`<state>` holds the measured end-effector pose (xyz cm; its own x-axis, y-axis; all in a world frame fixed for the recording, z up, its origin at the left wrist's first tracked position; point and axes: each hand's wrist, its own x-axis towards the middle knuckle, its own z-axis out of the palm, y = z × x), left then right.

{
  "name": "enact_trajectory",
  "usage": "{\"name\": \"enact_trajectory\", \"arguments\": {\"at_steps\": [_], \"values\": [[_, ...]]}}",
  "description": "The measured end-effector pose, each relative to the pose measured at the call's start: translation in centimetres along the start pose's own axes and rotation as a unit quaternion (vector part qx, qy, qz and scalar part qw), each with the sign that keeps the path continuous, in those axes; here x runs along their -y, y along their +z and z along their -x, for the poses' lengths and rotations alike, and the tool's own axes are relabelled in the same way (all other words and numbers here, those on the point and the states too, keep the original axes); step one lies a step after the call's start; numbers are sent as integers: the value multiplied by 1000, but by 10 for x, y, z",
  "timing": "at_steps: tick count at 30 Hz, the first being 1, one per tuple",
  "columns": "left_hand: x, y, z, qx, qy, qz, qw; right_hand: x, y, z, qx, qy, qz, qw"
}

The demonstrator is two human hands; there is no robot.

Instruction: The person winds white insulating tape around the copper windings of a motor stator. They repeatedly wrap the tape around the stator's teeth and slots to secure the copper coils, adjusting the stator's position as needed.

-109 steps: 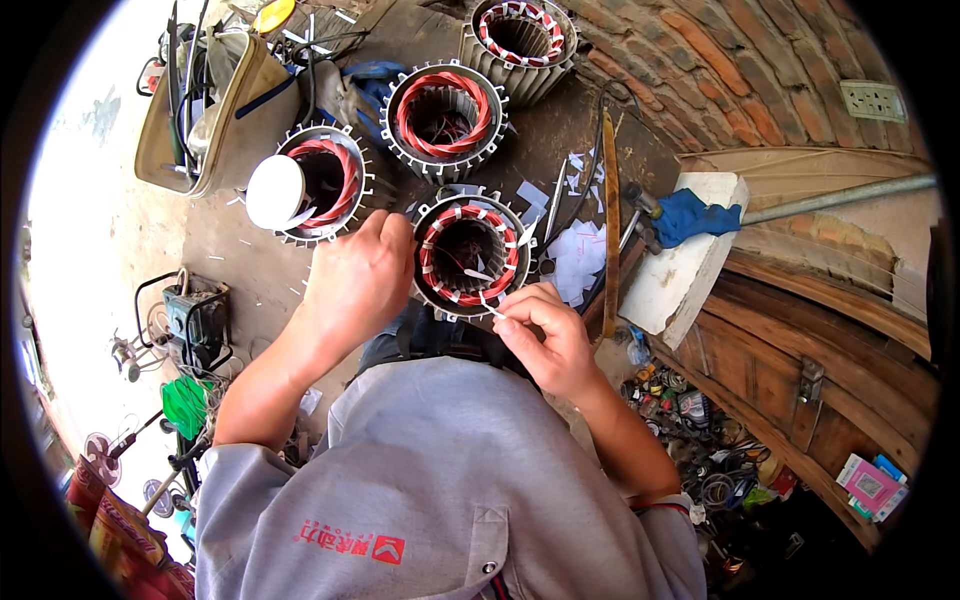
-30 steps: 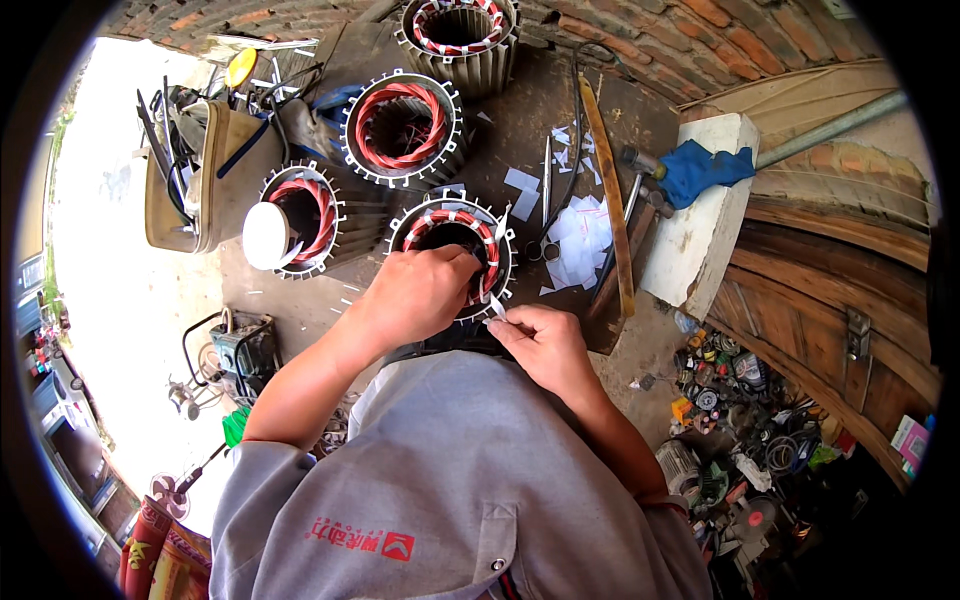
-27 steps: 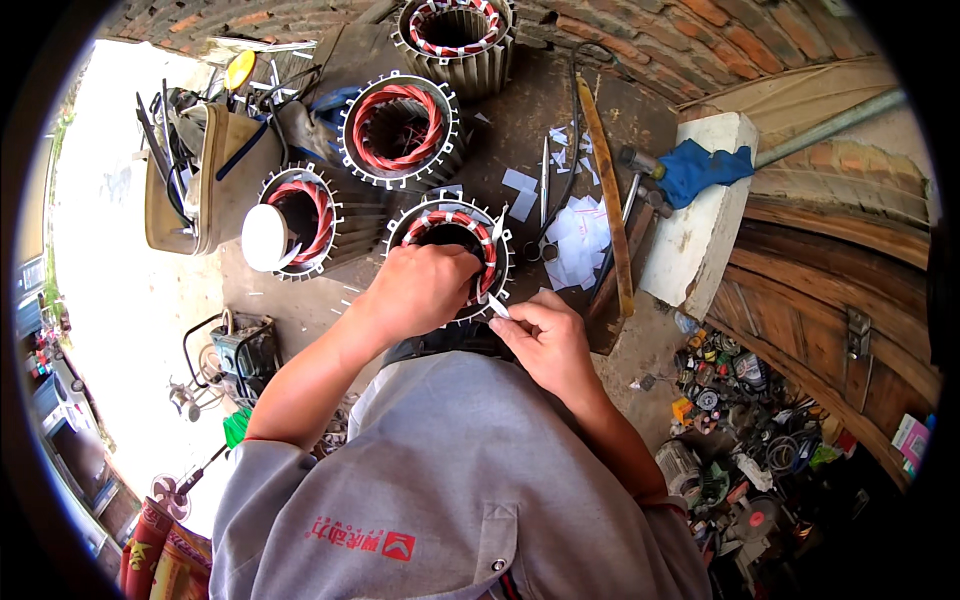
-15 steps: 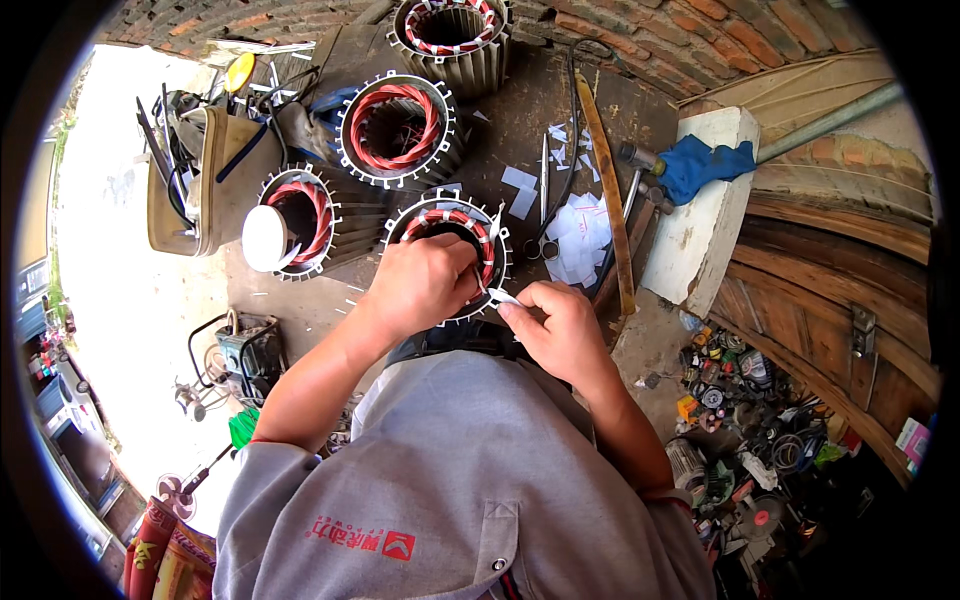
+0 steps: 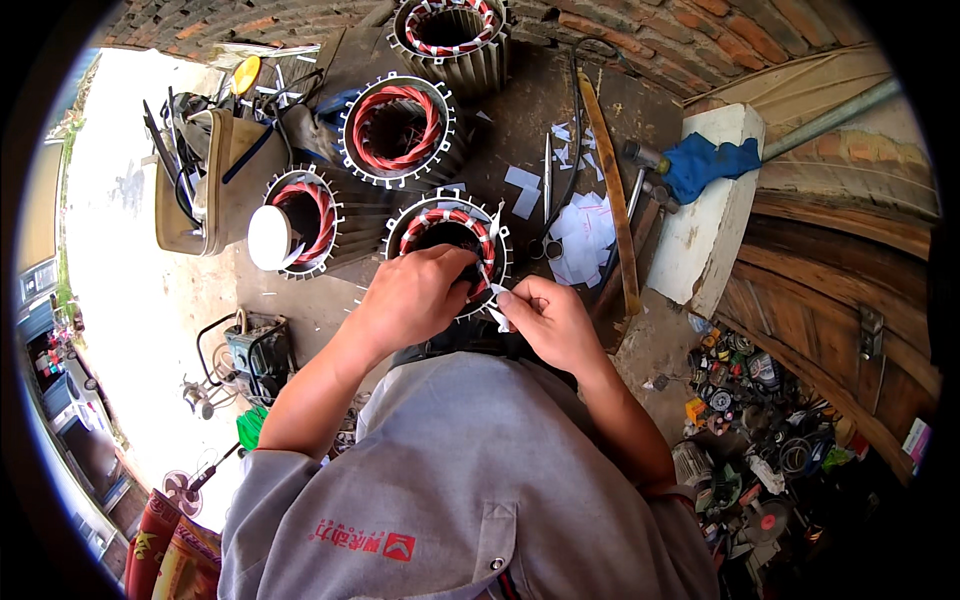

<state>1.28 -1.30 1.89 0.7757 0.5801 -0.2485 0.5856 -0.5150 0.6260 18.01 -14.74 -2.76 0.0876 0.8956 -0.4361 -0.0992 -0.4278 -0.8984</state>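
Observation:
A finned metal motor stator (image 5: 505, 256) stands on the bench straight in front of me. Its red coil winding (image 5: 484, 231) is wrapped at intervals with white tape. Over the near left side of the ring, my left hand (image 5: 420, 292) is closed, its fingertips reaching into the bore, where what they pinch is hidden. At the near right rim my right hand (image 5: 548, 318) pinches a white binding tape (image 5: 500, 319) between thumb and forefinger. Part of this tape runs up to the winding, and a loose end hangs below the fingers.
More stators stand behind and left: one (image 5: 397, 130), one (image 5: 318, 225) with a white tape roll (image 5: 269, 238), and one at the back (image 5: 450, 40). White paper pieces (image 5: 582, 235), scissors (image 5: 540, 248) and a wooden strip (image 5: 610, 190) lie right. A tool bucket (image 5: 215, 190) stands left.
My left hand has shifted slightly down and toward me. My right hand still pinches the tape, whose loose end now hangs lower beneath the fingers. The view has moved slightly.

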Motion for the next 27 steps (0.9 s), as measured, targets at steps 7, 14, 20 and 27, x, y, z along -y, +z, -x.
{"name": "enact_trajectory", "arguments": {"at_steps": [7,14,20,27], "values": [[1,5,-14,25,-30,-31,999,-4,-1,0,13,9,-6,1000],[-3,22,0,-74,-50,29,996,-2,-5,-4,29,82,-126,988],[-12,46,20,-183,10,9,983,2,-11,-19,28,133,-200,970],[-6,55,22,-209,44,-32,976,18,-43,-41,108,127,-502,849]]}}
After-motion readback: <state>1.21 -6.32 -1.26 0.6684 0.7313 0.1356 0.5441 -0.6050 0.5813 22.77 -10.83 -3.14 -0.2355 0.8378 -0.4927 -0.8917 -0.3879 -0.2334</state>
